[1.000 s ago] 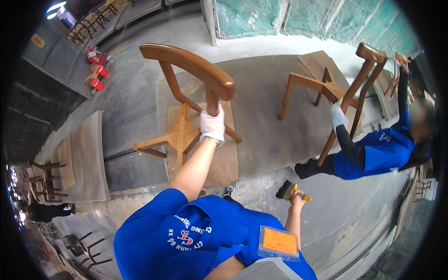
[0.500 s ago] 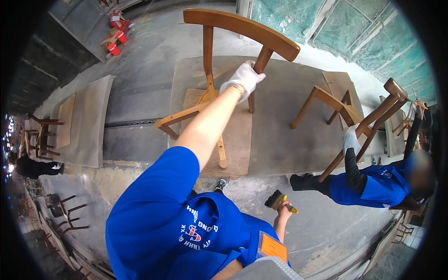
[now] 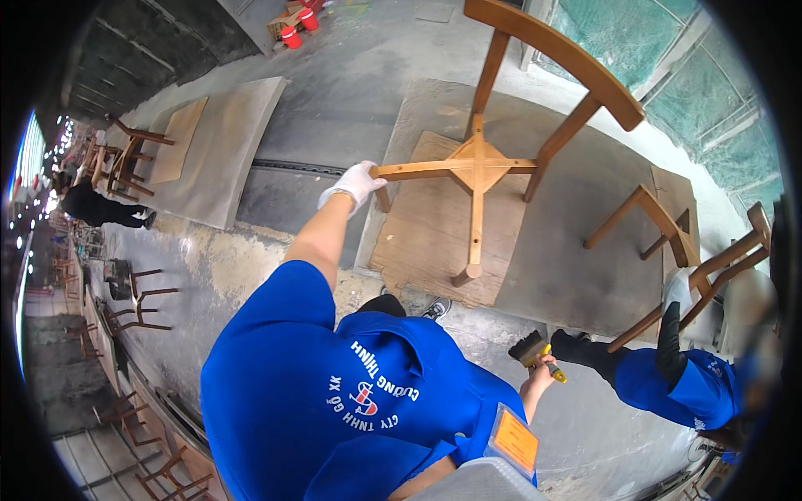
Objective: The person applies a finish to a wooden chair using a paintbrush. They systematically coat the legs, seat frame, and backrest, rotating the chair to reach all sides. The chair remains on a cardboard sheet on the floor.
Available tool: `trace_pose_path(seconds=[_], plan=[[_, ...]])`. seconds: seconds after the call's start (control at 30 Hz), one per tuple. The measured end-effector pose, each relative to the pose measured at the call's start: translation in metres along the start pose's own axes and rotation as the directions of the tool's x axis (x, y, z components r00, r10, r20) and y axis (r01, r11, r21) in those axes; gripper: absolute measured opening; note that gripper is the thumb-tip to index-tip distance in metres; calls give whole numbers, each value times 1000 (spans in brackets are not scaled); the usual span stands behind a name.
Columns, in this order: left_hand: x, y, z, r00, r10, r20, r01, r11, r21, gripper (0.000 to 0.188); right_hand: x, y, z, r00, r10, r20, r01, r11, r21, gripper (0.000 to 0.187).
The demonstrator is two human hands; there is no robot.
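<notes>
A brown wooden chair frame [image 3: 483, 167] without a seat stands on a thin wooden board [image 3: 418, 250] on the work table. Its curved backrest is at the far side, and a cross-shaped support joins the legs. My left hand [image 3: 352, 185], in a white glove, is closed on the frame's left front corner, at the top of a leg. Low at my right side, my bare right hand [image 3: 541, 373] grips a wide brush [image 3: 531, 349] with dark bristles and a yellow-and-grey handle. The brush is apart from the chair.
At right, a co-worker [image 3: 677, 376] in blue, with a gloved hand, holds another chair frame [image 3: 668, 225]. Another table [image 3: 225, 159] stands at left, with a person in black [image 3: 96, 204] beside it. Red buckets [image 3: 292, 37] sit at the far side.
My left hand has moved from the chair's back post to its left front corner. The chair has turned, showing its cross support more fully. My right hand still holds the brush.
</notes>
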State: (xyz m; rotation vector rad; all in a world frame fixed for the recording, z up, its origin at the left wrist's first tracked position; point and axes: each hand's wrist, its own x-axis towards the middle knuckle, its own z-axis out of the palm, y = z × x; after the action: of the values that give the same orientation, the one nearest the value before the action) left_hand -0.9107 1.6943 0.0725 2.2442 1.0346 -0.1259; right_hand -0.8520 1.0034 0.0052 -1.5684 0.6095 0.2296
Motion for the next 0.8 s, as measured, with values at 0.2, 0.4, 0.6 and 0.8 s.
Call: trace_pose_path(seconds=[0.2,0.4,0.6,0.8], plan=[[16,10,10,998,15,63,-14,1000,-15,49,-25,16,16,998,-33,-50,32,999,-28,29],[-44,49,-9,990,124,62,-128,989,74,42,-62,12,45,998,-60,-28,61,998,20,30],[-88,79,30,993,76,89,-74,997,-31,41,-84,-1,74,988,-144,-48,146,988,43,28],[-119,55,50,969,117,218,-116,993,-19,42,-114,5,92,979,-186,-77,191,980,55,28]])
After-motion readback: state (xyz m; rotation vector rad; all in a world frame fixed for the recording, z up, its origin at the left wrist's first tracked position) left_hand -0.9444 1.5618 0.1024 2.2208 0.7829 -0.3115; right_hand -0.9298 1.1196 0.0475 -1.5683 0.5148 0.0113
